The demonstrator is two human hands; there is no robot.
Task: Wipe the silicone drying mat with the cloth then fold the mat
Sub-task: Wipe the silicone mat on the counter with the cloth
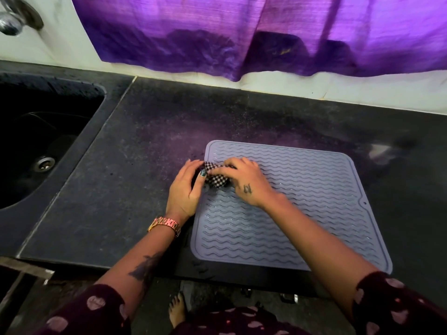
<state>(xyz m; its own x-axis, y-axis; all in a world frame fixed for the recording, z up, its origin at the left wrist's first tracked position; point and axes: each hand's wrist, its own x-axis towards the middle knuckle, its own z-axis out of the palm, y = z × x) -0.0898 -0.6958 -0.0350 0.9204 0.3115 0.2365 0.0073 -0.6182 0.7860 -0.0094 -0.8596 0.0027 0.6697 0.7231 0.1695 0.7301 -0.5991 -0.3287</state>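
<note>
A grey-lilac silicone drying mat [302, 201] with wavy ridges lies flat on the dark counter, its near right corner past the counter's front edge. A small black-and-white checked cloth [215, 176] is bunched at the mat's far left edge. My right hand [244, 181] lies over the cloth from the right, fingers curled on it. My left hand [187, 189] cups the cloth from the left, thumb touching it, palm resting on the counter and the mat's left edge. Most of the cloth is hidden under my fingers.
A dark sink [41, 141] with a metal drain [44, 163] is sunk into the counter at the left, a tap [12, 22] above it. A purple curtain [242, 32] hangs along the back wall. Dark counter [135, 165] lies between sink and mat.
</note>
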